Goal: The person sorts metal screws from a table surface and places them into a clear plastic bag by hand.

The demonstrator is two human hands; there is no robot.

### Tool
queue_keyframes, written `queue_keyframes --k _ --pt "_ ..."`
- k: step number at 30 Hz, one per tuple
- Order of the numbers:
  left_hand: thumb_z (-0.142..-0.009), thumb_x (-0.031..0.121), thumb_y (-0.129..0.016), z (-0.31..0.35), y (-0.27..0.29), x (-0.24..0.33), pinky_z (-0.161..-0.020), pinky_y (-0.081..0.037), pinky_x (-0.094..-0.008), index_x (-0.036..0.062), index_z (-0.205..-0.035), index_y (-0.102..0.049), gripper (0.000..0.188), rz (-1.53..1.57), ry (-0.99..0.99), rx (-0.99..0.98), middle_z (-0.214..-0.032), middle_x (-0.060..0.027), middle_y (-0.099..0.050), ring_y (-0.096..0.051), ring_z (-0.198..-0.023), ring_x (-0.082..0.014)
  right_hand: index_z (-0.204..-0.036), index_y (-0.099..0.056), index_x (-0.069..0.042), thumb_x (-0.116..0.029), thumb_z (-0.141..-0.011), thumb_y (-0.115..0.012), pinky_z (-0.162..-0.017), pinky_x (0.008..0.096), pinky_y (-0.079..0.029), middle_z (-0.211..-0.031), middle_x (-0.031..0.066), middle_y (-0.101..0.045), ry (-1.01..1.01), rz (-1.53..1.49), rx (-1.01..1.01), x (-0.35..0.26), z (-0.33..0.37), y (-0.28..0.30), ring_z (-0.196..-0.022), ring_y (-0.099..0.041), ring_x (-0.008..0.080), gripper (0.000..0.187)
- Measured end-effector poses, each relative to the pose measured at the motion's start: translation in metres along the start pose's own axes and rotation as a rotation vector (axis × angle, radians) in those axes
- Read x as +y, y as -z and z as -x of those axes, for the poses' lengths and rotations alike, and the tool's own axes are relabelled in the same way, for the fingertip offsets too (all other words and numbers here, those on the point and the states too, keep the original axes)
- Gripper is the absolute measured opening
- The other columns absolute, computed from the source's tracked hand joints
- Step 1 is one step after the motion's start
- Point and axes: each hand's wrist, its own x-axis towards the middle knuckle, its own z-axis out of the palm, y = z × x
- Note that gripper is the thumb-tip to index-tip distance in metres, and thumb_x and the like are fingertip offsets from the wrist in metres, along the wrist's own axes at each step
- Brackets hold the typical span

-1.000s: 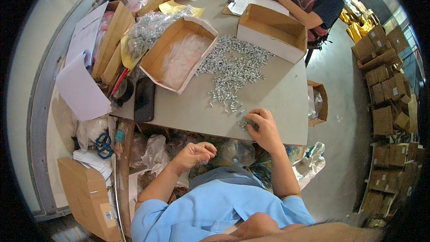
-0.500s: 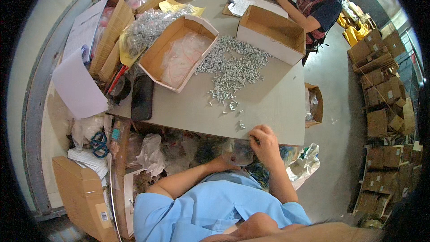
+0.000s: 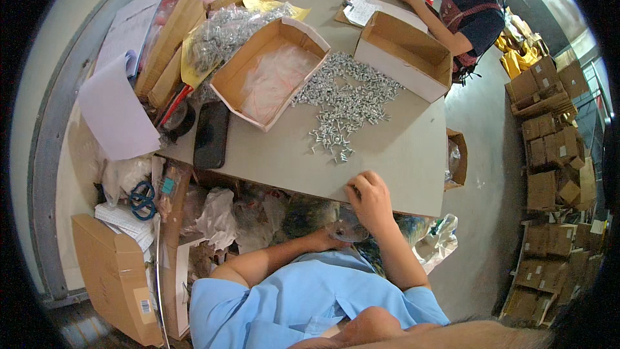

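Observation:
My right hand [image 3: 370,199] is at the table's near edge, fingers curled together and pointing down; whatever they may hold is hidden. Just below the edge, close to my body, my left hand [image 3: 321,240] holds a clear plastic bag [image 3: 349,229], its fingers partly covered by it. A spread heap of small silver screws [image 3: 352,105] lies on the tabletop beyond my right hand. Left of the heap, a cardboard tray [image 3: 226,90] contains flat clear bags [image 3: 278,81] with red lines.
A black phone [image 3: 211,136] lies left on the table [image 3: 278,161]. An open white-sided box [image 3: 403,68] stands beyond the screws. A co-worker [image 3: 475,19] is at the far right beside a clipboard [image 3: 381,13]. Stacked cartons [image 3: 549,148] line the right side.
My right hand has moved left and forward along the table edge. The few loose screws near it no longer show. The view has shifted slightly, and my left hand still holds the bag.

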Motion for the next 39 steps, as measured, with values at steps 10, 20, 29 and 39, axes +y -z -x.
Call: queue_keyframes --k 10,20,29,39 --pt "-0.079 0.039 -0.077 -0.009 -0.001 -0.028 -0.088 -0.045 -0.0374 0.0023 -0.115 -0.054 0.056 -0.071 -0.002 0.02 -0.113 -0.0135 -0.061 -0.056 -0.102 -0.0234 -0.095 -0.064 -0.005 -0.017 -0.079 -0.069 -0.071 0.0418 -0.049 -0.09 0.0141 -0.058 -0.107 -0.095 0.074 0.004 -0.036 -0.007 -0.08 -0.059 0.0336 0.021" --pt "-0.079 0.028 -0.076 -0.009 0.0 -0.009 -0.083 -0.046 -0.0352 0.0033 -0.097 -0.063 0.034 -0.073 -0.086 -0.003 -0.092 -0.009 -0.067 -0.06 -0.09 -0.0186 -0.088 -0.062 -0.005 -0.017 -0.076 -0.071 -0.074 0.0412 -0.047 -0.089 0.0131 -0.057 -0.055 0.064 0.205 -0.003 -0.044 -0.032 -0.086 -0.058 0.0329 0.018" --pt "-0.079 0.025 -0.077 -0.01 -0.002 -0.015 -0.075 -0.046 -0.0311 0.0063 -0.095 -0.06 0.03 -0.048 -0.076 -0.012 -0.091 -0.0079 -0.065 -0.058 -0.085 -0.0148 -0.089 -0.062 -0.006 -0.015 -0.075 -0.071 -0.074 0.0419 -0.048 -0.092 0.0132 -0.059 -0.14 0.013 0.054 -0.001 -0.005 -0.002 -0.087 -0.059 0.0332 0.019" --pt "-0.079 0.022 -0.077 -0.014 -0.003 -0.025 -0.072 -0.045 -0.0314 0.0064 -0.094 -0.059 0.028 -0.003 -0.161 -0.007 -0.086 -0.0055 -0.062 -0.055 -0.083 -0.0138 -0.099 -0.063 -0.006 -0.015 -0.072 -0.073 -0.077 0.0419 -0.048 -0.098 0.0152 -0.058 -0.044 0.041 0.142 0.001 -0.001 -0.004 -0.091 -0.058 0.0352 0.03"
